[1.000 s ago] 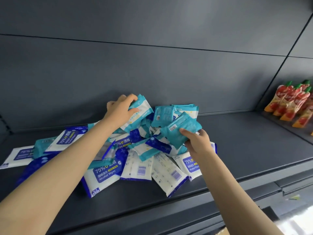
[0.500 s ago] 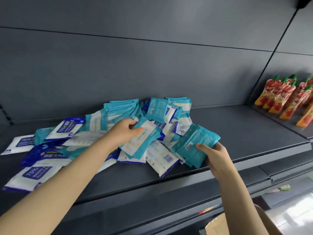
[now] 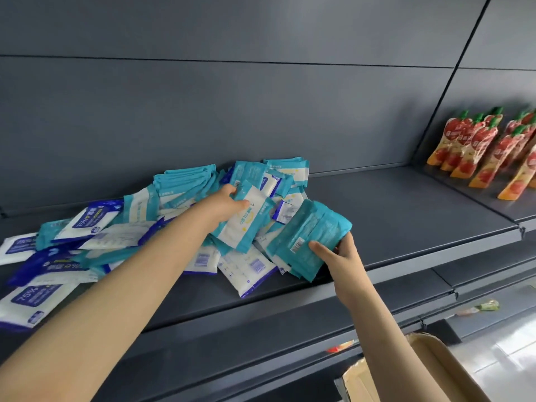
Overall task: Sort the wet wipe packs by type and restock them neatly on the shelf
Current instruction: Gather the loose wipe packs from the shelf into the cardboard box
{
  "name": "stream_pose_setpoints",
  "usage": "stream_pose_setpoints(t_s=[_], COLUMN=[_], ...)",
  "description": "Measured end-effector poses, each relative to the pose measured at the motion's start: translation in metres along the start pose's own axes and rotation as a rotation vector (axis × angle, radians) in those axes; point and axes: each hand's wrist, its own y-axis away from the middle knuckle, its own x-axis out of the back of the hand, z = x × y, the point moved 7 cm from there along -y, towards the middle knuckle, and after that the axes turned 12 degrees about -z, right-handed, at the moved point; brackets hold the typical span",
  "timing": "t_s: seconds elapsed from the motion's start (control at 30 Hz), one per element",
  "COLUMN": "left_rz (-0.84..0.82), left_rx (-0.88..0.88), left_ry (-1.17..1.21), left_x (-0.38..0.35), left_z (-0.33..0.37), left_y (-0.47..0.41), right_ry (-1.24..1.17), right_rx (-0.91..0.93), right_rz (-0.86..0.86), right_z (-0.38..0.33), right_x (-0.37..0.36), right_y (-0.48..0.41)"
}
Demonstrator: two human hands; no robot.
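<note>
Grasp: left hand (image 3: 223,205) holds teal-white pack (image 3: 245,224) | right hand (image 3: 340,256) holds teal stack (image 3: 307,236) at shelf (image 3: 406,227) front edge | room rightward

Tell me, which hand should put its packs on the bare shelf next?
Probably the right hand: it grips a teal stack beside the bare shelf. The left hand holds one pack over the pile.

Matt, smooth metal shelf (image 3: 406,216). Glossy plastic film on teal wet wipe packs (image 3: 307,236) and alcohol wipe packs (image 3: 90,220) at 9 o'clock. Shiny plastic pouches (image 3: 475,152) at 2 o'clock. Matt cardboard box (image 3: 435,361) at 5 o'clock.
</note>
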Motion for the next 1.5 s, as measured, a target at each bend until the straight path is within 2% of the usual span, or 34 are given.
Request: stream_pose_setpoints(t_s=[0.13,0.23,0.4,0.63,0.7,0.77,0.83,0.9,1.07,1.2,1.37,1.5], left_rz=[-0.028,-0.042,0.009,0.053,0.067,0.005,-0.141,-0.28,-0.483,-0.592,-0.712,-0.777], left_rx=[0.081,0.06,-0.092,-0.232,-0.23,-0.184,-0.146,-0.134,-0.158,-0.187,-0.255,-0.257], left_ry=[-0.221,-0.166,0.112,0.514,0.722,0.985,1.215,1.336,1.288,1.229,1.005,0.785], left_x=[-0.003,-0.002,0.004,0.03,0.037,0.037,0.032,0.026,-0.002,-0.038,-0.13,-0.252], left_z=[0.008,0.001,-0.01,-0.031,-0.042,-0.05,-0.052,-0.051,-0.038,0.0,0.083,0.134], left_y=[0.0,-0.001,0.005,0.013,0.014,0.015,0.017,0.021,0.032,0.04,0.049,0.057], right_ry=[-0.202,-0.249,-0.189,-0.294,-0.326,-0.396,-0.491,-0.548,-0.609,-0.726,-0.672,-0.496], right_rx=[0.061,0.054,0.059,0.15,0.172,0.172,0.146,0.111,0.128,0.178,0.22,0.154], right_rz=[0.005,-0.025,0.01,0.171,0.175,0.182,0.187,0.194,0.22,0.318,0.547,0.752], right_z=[-0.001,0.001,-0.002,-0.006,-0.008,-0.008,-0.005,-0.001,-0.008,-0.016,-0.027,-0.014], right_x=[0.014,0.018,0.01,0.001,-0.007,-0.017,-0.03,-0.041,-0.052,-0.022,0.078,0.188], right_y=[0.0,-0.002,0.001,0.008,0.008,0.008,0.008,0.01,0.024,0.055,0.131,0.21])
